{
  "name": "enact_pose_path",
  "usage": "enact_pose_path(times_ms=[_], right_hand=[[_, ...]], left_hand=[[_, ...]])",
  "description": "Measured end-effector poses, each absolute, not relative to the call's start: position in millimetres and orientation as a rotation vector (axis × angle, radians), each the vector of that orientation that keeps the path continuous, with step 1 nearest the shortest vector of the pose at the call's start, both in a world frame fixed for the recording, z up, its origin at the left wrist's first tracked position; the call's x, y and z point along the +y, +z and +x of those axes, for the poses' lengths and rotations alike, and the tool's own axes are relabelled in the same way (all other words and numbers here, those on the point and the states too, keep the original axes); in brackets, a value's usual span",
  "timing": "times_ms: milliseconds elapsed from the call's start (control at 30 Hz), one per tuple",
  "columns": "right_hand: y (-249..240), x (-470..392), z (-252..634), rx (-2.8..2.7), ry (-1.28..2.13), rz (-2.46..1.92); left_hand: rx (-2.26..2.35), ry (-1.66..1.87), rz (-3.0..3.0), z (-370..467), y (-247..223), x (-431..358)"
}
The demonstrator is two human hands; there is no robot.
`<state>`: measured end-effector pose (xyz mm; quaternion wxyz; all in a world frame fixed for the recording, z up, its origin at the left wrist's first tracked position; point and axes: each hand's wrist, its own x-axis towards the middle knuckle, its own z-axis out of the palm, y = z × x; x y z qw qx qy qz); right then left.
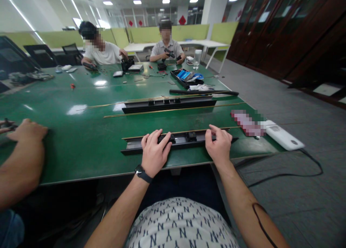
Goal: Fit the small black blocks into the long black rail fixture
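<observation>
A long black channel-shaped rail (183, 144) lies near the table's front edge, with small black blocks (191, 136) inside it. A thin brass-coloured rod (132, 138) runs along its far side. My left hand (155, 150) wears a dark watch and is closed over the rail's left half, fingers across it and over a black block partly hidden beneath. Toward the right end my right hand (219, 145) grips the rail, fingers over the far side, thumb and index finger raised near the rod. Both hands partly cover the rail.
A second black rail (167, 104) with brass rods lies farther back, before a black tube (202, 92) and an open tool case (186, 77). A white power strip (283, 135) sits at the right edge. A co-worker's arm (24, 150) reaches in at left; two people sit opposite.
</observation>
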<state>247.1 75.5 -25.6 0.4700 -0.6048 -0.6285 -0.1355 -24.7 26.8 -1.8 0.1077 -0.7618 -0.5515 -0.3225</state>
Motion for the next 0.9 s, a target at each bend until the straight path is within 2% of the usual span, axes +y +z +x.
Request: enact_pose_path(times_ms=[900], right_hand=[[-23, 75, 247, -1.519, -0.314, -1.511]], left_hand=[[-1.658, -1.041, -2.231, -6, -3, 33]])
